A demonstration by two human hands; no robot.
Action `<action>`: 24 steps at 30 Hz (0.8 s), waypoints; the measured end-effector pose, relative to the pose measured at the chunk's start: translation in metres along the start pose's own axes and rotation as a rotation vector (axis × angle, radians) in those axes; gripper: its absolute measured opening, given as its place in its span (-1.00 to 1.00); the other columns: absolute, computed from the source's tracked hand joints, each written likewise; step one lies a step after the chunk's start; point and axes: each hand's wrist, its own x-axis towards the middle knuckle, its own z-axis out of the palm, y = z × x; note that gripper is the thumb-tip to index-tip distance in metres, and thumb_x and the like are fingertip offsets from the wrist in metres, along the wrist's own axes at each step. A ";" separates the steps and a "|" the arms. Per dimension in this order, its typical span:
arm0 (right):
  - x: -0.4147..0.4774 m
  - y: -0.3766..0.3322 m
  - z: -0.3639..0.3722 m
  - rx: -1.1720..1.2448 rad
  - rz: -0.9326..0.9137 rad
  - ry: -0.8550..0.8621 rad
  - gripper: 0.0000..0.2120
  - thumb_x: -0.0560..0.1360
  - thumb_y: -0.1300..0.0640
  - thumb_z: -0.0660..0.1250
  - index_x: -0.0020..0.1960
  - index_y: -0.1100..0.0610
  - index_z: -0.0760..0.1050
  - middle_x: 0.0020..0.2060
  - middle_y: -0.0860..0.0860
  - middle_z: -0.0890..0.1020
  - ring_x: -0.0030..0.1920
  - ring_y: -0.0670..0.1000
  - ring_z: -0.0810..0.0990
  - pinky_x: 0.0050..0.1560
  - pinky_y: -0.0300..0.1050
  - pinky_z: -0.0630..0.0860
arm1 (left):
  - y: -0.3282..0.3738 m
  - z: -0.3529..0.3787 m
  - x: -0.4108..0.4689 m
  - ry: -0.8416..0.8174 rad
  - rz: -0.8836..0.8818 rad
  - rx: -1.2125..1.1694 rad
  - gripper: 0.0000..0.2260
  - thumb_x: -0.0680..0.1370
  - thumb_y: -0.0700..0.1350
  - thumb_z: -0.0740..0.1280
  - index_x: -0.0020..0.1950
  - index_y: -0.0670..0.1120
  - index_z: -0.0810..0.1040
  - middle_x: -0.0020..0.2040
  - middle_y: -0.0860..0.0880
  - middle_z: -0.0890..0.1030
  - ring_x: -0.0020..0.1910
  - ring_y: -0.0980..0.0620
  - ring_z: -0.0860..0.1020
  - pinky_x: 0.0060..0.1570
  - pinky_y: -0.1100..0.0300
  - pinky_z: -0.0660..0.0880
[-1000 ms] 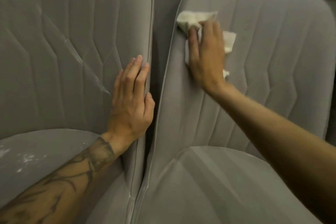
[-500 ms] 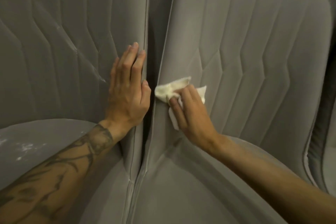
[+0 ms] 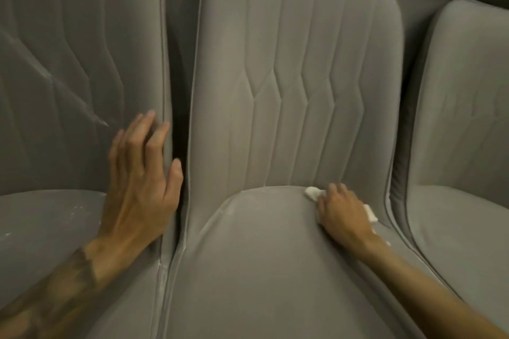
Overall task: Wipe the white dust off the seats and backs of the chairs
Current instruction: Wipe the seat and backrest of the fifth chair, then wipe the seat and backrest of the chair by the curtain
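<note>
Wiping down at the seat-to-back crease of the middle chair, toward its right side. Got a crumpled white cloth pinned there under the right hand, fingers bent over it and gripping, with scraps of cloth poking out past the fingertips and behind the heel of the palm. Probably bunched up like that to dig into the seam, a classic dust trap. Looks mostly clean on this chair, maybe a faint pale haze near the front-left curve of the seat, hard to call. Soft grey velvety fabric, matte, stitched in long vertical channels kinking into a zigzag halfway up the back, with piping round the rounded edges. Plenty to do on the left chair though: white dust speckled over the seat, plus a pale streak across the back. Bracing, at a guess, with the left hand, spread wide and holding nothing, up at that chair's back edge beside the dark gap between the two. Too blurry to say whether actually touching. Off to the right, another matching chair, just beside the middle one, no obvious dust on it.
</note>
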 end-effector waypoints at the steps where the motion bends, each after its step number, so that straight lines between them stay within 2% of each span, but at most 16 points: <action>1: 0.006 0.008 -0.001 -0.019 0.112 0.024 -0.80 0.66 0.12 0.11 0.10 0.21 0.45 0.12 0.20 0.55 0.13 0.27 0.53 0.11 0.10 0.41 | 0.001 -0.003 -0.011 -0.017 0.017 -0.001 -0.51 0.65 -0.10 0.20 0.57 -0.24 0.29 0.55 -0.28 0.29 0.56 -0.30 0.29 0.54 -0.27 0.19; 4: 0.020 -0.004 0.004 0.072 0.271 0.066 -0.80 0.62 0.24 0.11 0.11 0.27 0.48 0.13 0.24 0.56 0.13 0.27 0.53 0.13 0.08 0.38 | 0.002 -0.012 -0.037 -0.119 0.028 -0.019 -0.53 0.62 -0.10 0.23 0.52 -0.21 0.37 0.47 -0.26 0.37 0.44 -0.32 0.39 0.46 -0.17 0.27; 6: 0.024 -0.030 0.007 0.166 0.306 0.029 -0.73 0.55 0.17 0.13 0.10 0.23 0.55 0.13 0.21 0.57 0.14 0.24 0.53 0.10 0.04 0.36 | 0.001 -0.018 -0.049 -0.178 0.003 -0.024 -0.55 0.63 -0.06 0.21 0.49 -0.18 0.41 0.43 -0.22 0.40 0.38 -0.30 0.43 0.40 -0.15 0.30; 8: 0.023 -0.057 0.006 0.252 0.258 -0.079 -0.55 0.39 -0.09 0.11 0.06 0.14 0.59 0.11 0.19 0.56 0.15 0.22 0.53 0.16 0.02 0.39 | 0.000 -0.023 -0.056 -0.211 -0.017 -0.022 -0.56 0.63 -0.03 0.18 0.48 -0.17 0.42 0.41 -0.20 0.41 0.36 -0.28 0.44 0.38 -0.14 0.31; 9: 0.022 -0.069 0.006 0.271 0.191 -0.115 -0.53 0.39 -0.13 0.12 0.07 0.12 0.60 0.10 0.18 0.56 0.16 0.22 0.52 0.22 0.05 0.39 | 0.002 -0.024 -0.056 -0.220 -0.023 -0.025 -0.56 0.63 -0.02 0.18 0.47 -0.17 0.43 0.40 -0.20 0.42 0.35 -0.28 0.44 0.37 -0.15 0.32; 10: 0.019 -0.078 0.007 0.295 0.106 -0.120 -0.60 0.47 -0.09 0.15 0.08 0.12 0.60 0.10 0.19 0.57 0.16 0.23 0.53 0.23 0.06 0.39 | 0.005 -0.024 -0.056 -0.229 -0.028 -0.028 -0.56 0.63 -0.01 0.18 0.47 -0.17 0.43 0.38 -0.20 0.42 0.34 -0.28 0.44 0.35 -0.15 0.32; 12: 0.016 -0.089 0.009 0.342 -0.077 -0.113 -0.78 0.58 0.13 0.21 0.03 0.12 0.63 0.04 0.18 0.61 0.10 0.23 0.56 0.14 0.06 0.41 | 0.009 -0.024 -0.053 -0.245 -0.033 -0.014 -0.56 0.62 -0.01 0.18 0.45 -0.18 0.45 0.35 -0.21 0.41 0.32 -0.28 0.43 0.33 -0.15 0.34; 14: 0.014 -0.079 0.006 0.331 -0.174 -0.111 -0.79 0.59 0.14 0.20 0.02 0.09 0.61 0.02 0.14 0.59 0.09 0.20 0.57 0.13 0.10 0.44 | 0.011 -0.023 -0.048 -0.267 -0.013 -0.002 -0.57 0.63 0.00 0.17 0.44 -0.18 0.45 0.33 -0.20 0.42 0.30 -0.29 0.43 0.32 -0.17 0.36; 15: 0.014 -0.068 0.004 0.291 -0.172 -0.104 -0.75 0.58 0.06 0.17 0.05 0.09 0.60 0.04 0.12 0.57 0.12 0.17 0.55 0.16 0.11 0.43 | 0.012 -0.024 -0.046 -0.283 -0.007 -0.007 -0.57 0.63 0.00 0.17 0.43 -0.18 0.46 0.33 -0.20 0.42 0.30 -0.29 0.43 0.32 -0.18 0.37; 17: 0.013 -0.043 0.001 0.246 -0.058 -0.090 -0.54 0.49 -0.13 0.07 0.09 0.13 0.59 0.05 0.13 0.53 0.14 0.15 0.51 0.21 0.06 0.39 | 0.010 -0.026 -0.045 -0.315 0.007 -0.008 -0.57 0.63 0.01 0.17 0.42 -0.19 0.46 0.35 -0.20 0.42 0.32 -0.30 0.43 0.36 -0.18 0.37; 18: 0.014 -0.034 0.000 0.256 0.016 -0.063 -0.53 0.48 -0.13 0.07 0.07 0.16 0.60 0.03 0.16 0.53 0.12 0.18 0.51 0.18 0.06 0.40 | 0.009 -0.027 -0.046 -0.327 0.015 -0.009 -0.57 0.62 0.00 0.17 0.41 -0.20 0.46 0.36 -0.21 0.42 0.34 -0.30 0.43 0.39 -0.17 0.36; 20: 0.019 -0.037 0.003 0.319 0.138 -0.010 -0.70 0.59 0.08 0.16 0.02 0.26 0.58 0.01 0.24 0.54 0.08 0.28 0.54 -0.05 0.08 0.40 | 0.008 -0.032 -0.049 -0.353 0.027 -0.014 -0.58 0.63 -0.02 0.18 0.41 -0.22 0.47 0.41 -0.21 0.42 0.41 -0.28 0.42 0.46 -0.13 0.32; 21: 0.023 -0.053 0.006 0.332 0.133 -0.011 -0.75 0.61 0.15 0.17 0.03 0.29 0.56 0.03 0.25 0.55 0.08 0.29 0.54 -0.12 0.03 0.38 | 0.008 -0.034 -0.051 -0.374 0.034 -0.017 -0.58 0.63 -0.04 0.19 0.41 -0.22 0.48 0.44 -0.21 0.41 0.45 -0.27 0.40 0.49 -0.12 0.31; 24: 0.016 -0.117 0.024 0.421 0.001 -0.074 -0.82 0.60 0.25 0.19 0.09 0.30 0.53 0.04 0.26 0.58 0.07 0.26 0.57 -0.08 -0.03 0.35 | 0.007 -0.042 -0.055 -0.451 0.050 -0.021 -0.60 0.65 -0.04 0.19 0.44 -0.19 0.45 0.52 -0.15 0.36 0.57 -0.16 0.31 0.55 -0.12 0.27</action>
